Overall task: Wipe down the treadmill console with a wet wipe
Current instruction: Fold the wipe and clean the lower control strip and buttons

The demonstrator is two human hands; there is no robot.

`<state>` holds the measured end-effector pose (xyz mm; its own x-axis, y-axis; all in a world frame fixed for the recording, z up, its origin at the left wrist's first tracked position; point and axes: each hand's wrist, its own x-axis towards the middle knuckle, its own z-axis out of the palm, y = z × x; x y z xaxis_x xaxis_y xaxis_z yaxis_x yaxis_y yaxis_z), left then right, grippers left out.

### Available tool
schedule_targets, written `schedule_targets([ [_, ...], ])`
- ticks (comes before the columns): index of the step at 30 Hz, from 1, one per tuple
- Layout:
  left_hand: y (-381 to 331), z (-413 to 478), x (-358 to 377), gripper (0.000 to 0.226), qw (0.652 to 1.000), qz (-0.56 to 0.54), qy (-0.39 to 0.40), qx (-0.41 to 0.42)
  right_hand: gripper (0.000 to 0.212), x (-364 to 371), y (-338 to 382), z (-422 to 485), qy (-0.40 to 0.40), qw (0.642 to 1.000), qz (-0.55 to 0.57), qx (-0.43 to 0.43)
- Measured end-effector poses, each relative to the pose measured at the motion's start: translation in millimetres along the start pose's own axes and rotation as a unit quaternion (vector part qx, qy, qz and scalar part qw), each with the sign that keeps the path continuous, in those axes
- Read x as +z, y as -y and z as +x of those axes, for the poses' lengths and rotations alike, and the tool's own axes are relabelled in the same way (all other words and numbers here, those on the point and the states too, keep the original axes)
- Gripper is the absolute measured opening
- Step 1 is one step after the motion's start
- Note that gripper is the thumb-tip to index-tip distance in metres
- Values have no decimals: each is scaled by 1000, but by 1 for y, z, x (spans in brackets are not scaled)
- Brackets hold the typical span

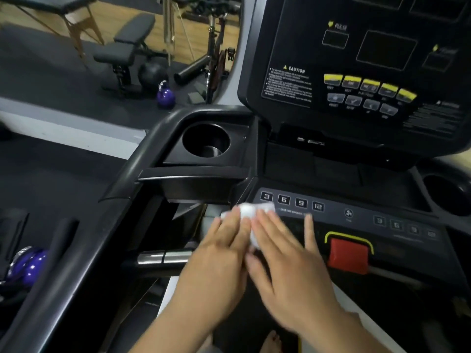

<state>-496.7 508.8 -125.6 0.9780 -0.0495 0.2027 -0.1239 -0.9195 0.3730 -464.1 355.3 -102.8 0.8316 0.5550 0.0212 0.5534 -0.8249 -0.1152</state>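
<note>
Treadmill console (356,200), black, gym floor (46,72) beyond

Treadmill console (339,174): the flat button strip (356,217) lies open between left cup holder (206,151) and right cup holder (443,197); the upright display panel (369,59) walls the far side, the red stop key (349,253) protrudes nearside.

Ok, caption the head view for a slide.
Left hand and right hand press a white wet wipe onto the treadmill console below the incline keys.
</note>
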Motion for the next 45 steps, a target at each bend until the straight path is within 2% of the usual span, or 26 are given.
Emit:
schedule_targets([
  [6, -21, -4, 5, 49, 996, 37, -46, 62, 58, 0, 0, -19, -16, 1000, 16, 10],
  [9, -22, 8, 10, 53, 993, 79, -45, 76, 59, -5, -14, -8, -3, 1000, -11, 6],
  [12, -27, 5, 14, 54, 991, 87, -49, 92, 55, -2, -16, -17, -21, 1000, 12, 19],
  [14, -36, -1, 18, 54, 989, 79, -70, 107, 66, -1, -15, -29, -33, 999, 20, 17],
  [18, -45, 8, 24, 63, 985, 115, -37, 126, 72, -9, -36, -17, -14, 999, -30, 24],
  [22, -53, 2, 31, 56, 986, 93, -35, 134, 83, -4, -35, -39, -33, 999, -3, 31],
  [26, -63, 18, 30, 62, 979, 125, -26, 156, 75, -5, -51, -31, -21, 997, -21, 69],
  [29, -76, 11, 42, 46, 985, 91, -42, 138, 79, -4, -52, -42, -40, 996, 2, 85],
  [32, -81, 13, 47, 43, 983, 80, -71, 147, 75, -10, -57, -46, -44, 995, -4, 87],
  [35, -85, 29, 42, 57, 976, 115, -30, 184, 67, -17, -72, -35, -38, 991, -40, 119],
  [39, -96, 24, 48, 53, 980, 89, -17, 179, 76, -9, -75, -55, -61, 991, -23, 116],
  [43, -103, 43, 47, 61, 969, 134, -3, 207, 69, -13, -91, -46, -46, 988, -53, 136],
  [45, -107, 45, 48, 59, 970, 132, 25, 204, 71, -14, -95, -51, -50, 987, -32, 149],
])
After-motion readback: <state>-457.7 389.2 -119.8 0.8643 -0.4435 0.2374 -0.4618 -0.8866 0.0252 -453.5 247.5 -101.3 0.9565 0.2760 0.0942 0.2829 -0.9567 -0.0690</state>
